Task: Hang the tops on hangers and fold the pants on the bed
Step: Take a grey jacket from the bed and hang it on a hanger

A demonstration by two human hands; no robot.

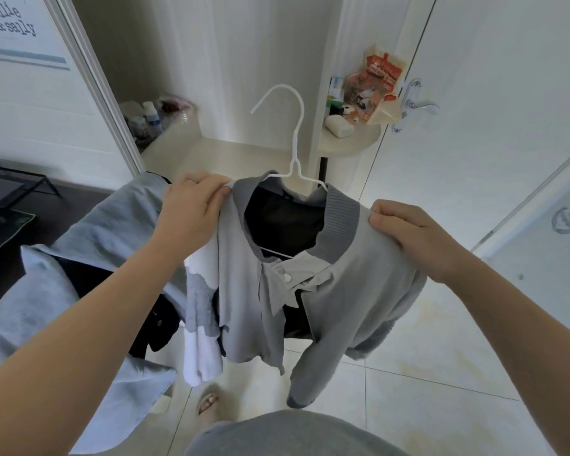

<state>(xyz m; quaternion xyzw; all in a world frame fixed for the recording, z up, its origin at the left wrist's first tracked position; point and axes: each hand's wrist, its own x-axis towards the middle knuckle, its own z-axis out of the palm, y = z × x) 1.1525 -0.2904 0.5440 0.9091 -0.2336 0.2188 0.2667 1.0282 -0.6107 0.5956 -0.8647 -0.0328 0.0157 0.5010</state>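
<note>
Both hands hold a grey jacket on a white hanger, mid-air over the tile floor.

L hand has fingers curled, pinching the jacket's shoulder edge right by the ribbed collar. R hand pinches the other shoulder w/ thumb on top, fabric bunched under it. Hanger arms sit inside the neck, hook sticking up above the collar, bottom bar visible against the dark lining. Jacket front hangs open and one sleeve droops toward the floor. The bed, w/ pale blue cover, is just left of the jacket, w/ a dark garment on it. Round shelf behind holds a snack bag.
</note>
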